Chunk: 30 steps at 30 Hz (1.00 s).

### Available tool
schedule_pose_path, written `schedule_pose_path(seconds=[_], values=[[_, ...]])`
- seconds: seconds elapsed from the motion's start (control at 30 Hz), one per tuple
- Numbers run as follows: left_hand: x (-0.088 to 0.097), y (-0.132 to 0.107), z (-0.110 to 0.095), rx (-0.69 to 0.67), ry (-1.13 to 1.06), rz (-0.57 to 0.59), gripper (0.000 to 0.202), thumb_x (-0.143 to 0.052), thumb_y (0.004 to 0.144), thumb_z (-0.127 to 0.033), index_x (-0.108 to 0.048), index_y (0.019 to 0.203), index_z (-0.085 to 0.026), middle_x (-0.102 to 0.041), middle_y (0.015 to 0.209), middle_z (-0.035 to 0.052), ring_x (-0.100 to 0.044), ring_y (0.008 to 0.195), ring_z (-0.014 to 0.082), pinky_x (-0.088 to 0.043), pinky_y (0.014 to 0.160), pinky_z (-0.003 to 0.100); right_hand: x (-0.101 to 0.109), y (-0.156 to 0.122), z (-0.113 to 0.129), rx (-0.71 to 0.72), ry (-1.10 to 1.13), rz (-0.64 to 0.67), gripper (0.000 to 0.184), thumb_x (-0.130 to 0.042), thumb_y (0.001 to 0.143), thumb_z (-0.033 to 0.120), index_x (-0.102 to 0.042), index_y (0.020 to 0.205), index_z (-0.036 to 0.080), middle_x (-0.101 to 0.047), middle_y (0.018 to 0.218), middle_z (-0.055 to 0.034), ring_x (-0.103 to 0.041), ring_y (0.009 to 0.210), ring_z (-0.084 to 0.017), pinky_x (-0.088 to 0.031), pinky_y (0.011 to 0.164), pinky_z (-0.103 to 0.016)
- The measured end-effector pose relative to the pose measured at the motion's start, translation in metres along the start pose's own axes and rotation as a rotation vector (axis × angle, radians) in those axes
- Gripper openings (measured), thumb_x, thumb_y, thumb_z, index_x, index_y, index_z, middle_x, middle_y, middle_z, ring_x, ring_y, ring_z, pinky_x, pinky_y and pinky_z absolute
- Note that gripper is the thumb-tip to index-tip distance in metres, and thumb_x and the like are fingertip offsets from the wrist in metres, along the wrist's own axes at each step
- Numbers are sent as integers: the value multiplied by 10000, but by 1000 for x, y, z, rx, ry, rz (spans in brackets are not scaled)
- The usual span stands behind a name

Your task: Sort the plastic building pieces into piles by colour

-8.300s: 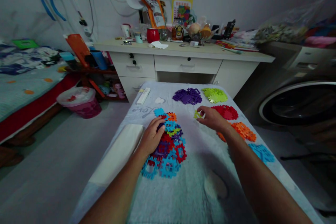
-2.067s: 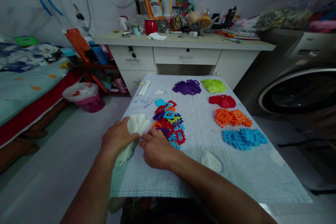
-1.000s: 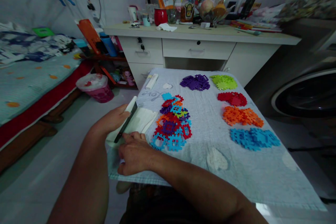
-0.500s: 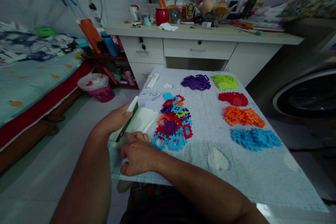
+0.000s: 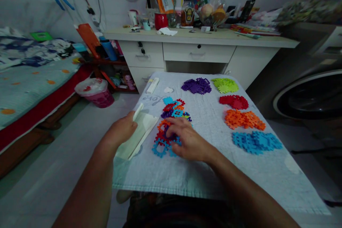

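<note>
My left hand (image 5: 123,128) is closed on a thin white-edged flat object (image 5: 138,111), whose kind I cannot make out. Below and beside it lies a pale folded sheet (image 5: 141,133), paper or cloth. Over the mixed pile of plastic interlocking pieces (image 5: 160,148) is my right hand (image 5: 187,137), fingers apart and bent downward, close to a purple piece. Part of the pile is hidden under this hand. Sorted heaps lie farther off: purple pieces (image 5: 197,86), lime green pieces (image 5: 226,85), red pieces (image 5: 234,102), orange pieces (image 5: 244,119) and blue pieces (image 5: 256,142).
A pale cloth (image 5: 213,181) covers the table. A white oblong object (image 5: 153,86) lies at its far left. Behind stands a cluttered white desk (image 5: 197,54). A bed (image 5: 32,85) and pink bin (image 5: 98,96) are left, a washing machine (image 5: 315,85) right.
My right hand has moved right, from beside the flat object to the mixed pile. My left hand has tilted that object, so its dark face no longer shows. The view has shifted slightly.
</note>
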State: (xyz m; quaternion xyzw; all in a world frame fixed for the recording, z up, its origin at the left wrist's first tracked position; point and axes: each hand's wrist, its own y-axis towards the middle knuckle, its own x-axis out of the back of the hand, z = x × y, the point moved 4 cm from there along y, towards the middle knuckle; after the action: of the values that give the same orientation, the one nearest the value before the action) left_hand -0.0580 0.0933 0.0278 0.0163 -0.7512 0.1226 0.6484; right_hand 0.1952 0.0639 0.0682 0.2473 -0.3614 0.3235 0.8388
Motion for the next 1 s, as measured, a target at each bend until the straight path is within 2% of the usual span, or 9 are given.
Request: schedule_pose_path(seconds=[0.03, 0.13, 0.2, 0.3, 0.47, 0.57, 0.7, 0.87, 1.0], values=[[-4, -2, -5, -16, 29, 39, 537, -352, 846, -268, -458, 1354, -127, -664, 1188, 151, -650, 1032, 270, -481, 881, 344, 12, -3, -12, -40, -9, -62, 225, -582, 727, 132, -618, 941, 192, -554, 1359, -112, -420, 1292, -280, -328, 1036, -480], [-12, -7, -16, 1, 80, 44, 551, -317, 880, -288, -388, 1397, -111, -607, 1251, 199, -615, 1093, 306, -470, 894, 398, 34, -11, -50, -169, -43, -220, 225, -544, 739, 100, -617, 937, 180, -632, 1211, -111, -510, 1188, -258, -350, 1019, -450], [-18, -11, -22, 35, 122, 19, 556, -334, 884, -320, -380, 1407, -137, -570, 1291, 199, -583, 1126, 333, -465, 888, 432, 37, -13, -71, -248, -53, -274, 237, -533, 758, 99, -620, 965, 173, -659, 1130, -102, -554, 1109, -243, -376, 993, -428], [-27, -18, -30, 62, 176, -51, 571, -360, 886, -378, -384, 1417, -171, -533, 1328, 190, -534, 1149, 375, -448, 883, 487, 29, -11, -92, -330, -63, -282, 268, -534, 789, 117, -623, 1036, 169, -672, 1082, -90, -577, 1047, -229, -411, 949, -400], [-42, -24, -31, 110, 158, -184, 592, -322, 928, -430, -347, 1470, -192, -406, 1464, 176, -425, 1249, 376, -373, 956, 518, 12, 10, -101, -319, -91, -264, 298, -626, 803, 189, -625, 1099, 163, -666, 1128, -96, -578, 1049, -231, -397, 972, -386], [-50, -24, -26, 133, 120, -199, 627, -315, 938, -477, -329, 1489, -177, -352, 1507, 186, -370, 1299, 371, -344, 990, 518, 6, 26, -104, -298, -111, -267, 328, -667, 798, 236, -620, 1117, 175, -668, 1122, -88, -580, 1030, -233, -398, 958, -384], [-56, -23, -21, 117, 90, -218, 675, -317, 928, -553, -359, 1477, -162, -331, 1518, 210, -352, 1317, 388, -333, 1003, 532, -1, 41, -113, -314, -149, -247, 300, -701, 776, 287, -636, 1053, 193, -683, 1040, -71, -588, 976, -234, -405, 919, -384], [-50, -26, -24, 88, 53, -280, 686, -354, 912, -579, -406, 1445, -150, -323, 1519, 236, -330, 1344, 411, -325, 1013, 565, -4, 49, -117, -350, -190, -239, 336, -703, 744, 261, -628, 1065, 203, -674, 1062, -69, -573, 972, -237, -407, 905, -386], [-37, -24, -37, -20, -28, -384, 609, -411, 907, -521, -466, 1398, -166, -359, 1507, 205, -316, 1361, 410, -316, 1040, 575, 0, 48, -114, -349, -201, -234, 442, -705, 698, 239, -604, 1125, 188, -648, 1091, -88, -558, 998, -245, -406, 928, -403]])
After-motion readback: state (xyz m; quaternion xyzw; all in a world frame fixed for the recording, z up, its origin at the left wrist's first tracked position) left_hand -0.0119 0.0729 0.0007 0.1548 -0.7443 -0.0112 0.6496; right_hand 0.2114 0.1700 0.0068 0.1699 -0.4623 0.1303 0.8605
